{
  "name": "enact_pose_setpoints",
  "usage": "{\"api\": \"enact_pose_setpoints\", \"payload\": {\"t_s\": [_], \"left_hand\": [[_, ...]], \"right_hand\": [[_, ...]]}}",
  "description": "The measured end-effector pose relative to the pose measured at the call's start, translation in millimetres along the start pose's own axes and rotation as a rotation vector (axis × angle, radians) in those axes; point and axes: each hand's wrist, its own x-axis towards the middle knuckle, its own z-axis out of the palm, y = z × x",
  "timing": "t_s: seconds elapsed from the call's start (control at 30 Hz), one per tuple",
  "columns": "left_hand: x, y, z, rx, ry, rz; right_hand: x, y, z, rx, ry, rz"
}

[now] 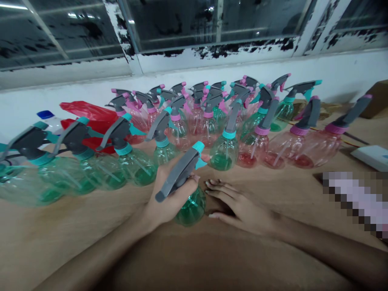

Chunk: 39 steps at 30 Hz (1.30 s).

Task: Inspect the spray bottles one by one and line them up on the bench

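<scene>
Green spray bottle: gripping it around the neck with the left hand, likely for steadiness, between both hands; resting the right hand just beside, fingers loosely spread, holding nothing. Counting five green bottles beyond the left hand, one green bottle and three pink bottles beyond the right.

Left hand, right hand: both bare. Forearms behind each hand also bare, slender. Right-hand nails longish, narrow.

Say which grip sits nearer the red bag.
Left. The left grip, around a green spray bottle, is right of the red bag and nearer the camera; the right grip, by that bottle, is farther right.
</scene>
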Motion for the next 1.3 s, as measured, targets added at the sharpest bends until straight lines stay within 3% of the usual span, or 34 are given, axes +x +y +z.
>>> {"api": "enact_pose_setpoints", "payload": {"t_s": [0.73, 1.3], "left_hand": [[0.6, 1.9, -1.9, 0.007, 0.000, -0.039], [0.7, 1.0, -2.1, 0.003, 0.002, 0.023]], "right_hand": [[0.7, -0.5, 0.3, 0.008, 0.017, -0.005], [0.1, 0.3, -0.1, 0.032, 0.015, -0.007]]}}
